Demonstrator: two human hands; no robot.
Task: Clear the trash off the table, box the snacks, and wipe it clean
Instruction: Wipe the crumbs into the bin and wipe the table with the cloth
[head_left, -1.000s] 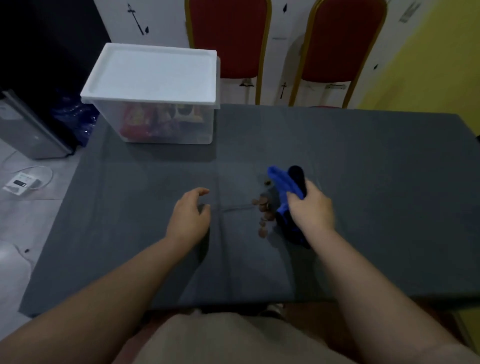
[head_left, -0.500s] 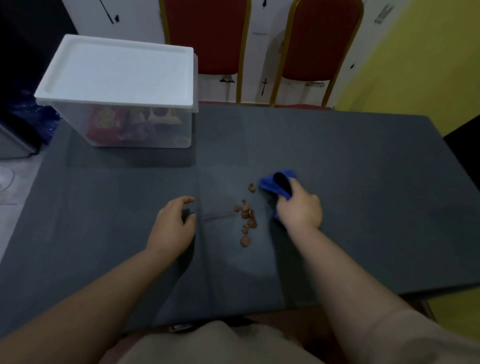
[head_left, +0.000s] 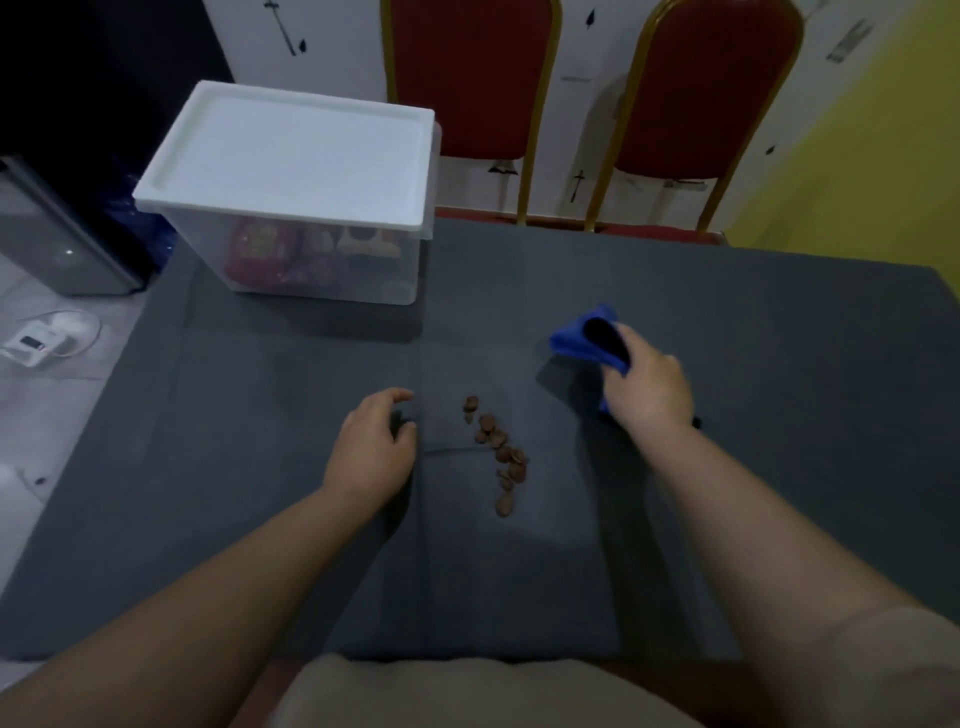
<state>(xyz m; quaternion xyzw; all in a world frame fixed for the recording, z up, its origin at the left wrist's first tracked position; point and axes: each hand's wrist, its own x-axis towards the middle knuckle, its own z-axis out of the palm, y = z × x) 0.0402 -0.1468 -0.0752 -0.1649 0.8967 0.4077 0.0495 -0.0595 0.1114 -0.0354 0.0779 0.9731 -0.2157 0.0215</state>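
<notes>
A: Where is the cloth?

B: The blue cloth (head_left: 584, 338) is bunched in the person's right hand (head_left: 649, 395), right of the table's middle. The fingers are curled round it, and most of the cloth sticks out past them on the far side, toward the chairs. Whether it touches the grey tablecloth (head_left: 779, 415) cannot be told.

A: And the other hand?

B: The left hand (head_left: 374, 447) rests on the tablecloth with its fingers loosely curled, holding nothing. Its fingertips point toward the crumbs.

A: The crumbs?

B: A loose line of brown crumbs (head_left: 498, 457) lies between the two hands, nearer the left one but not touching it. The cloth is well apart from them, off to their right and farther from the person.

A: The snacks?

B: Snack packets (head_left: 291, 254) sit inside the clear storage box (head_left: 322, 270) at the far left of the table, with the white lid (head_left: 291, 156) closed on top. Two red chairs (head_left: 467, 78) stand behind the table.
</notes>
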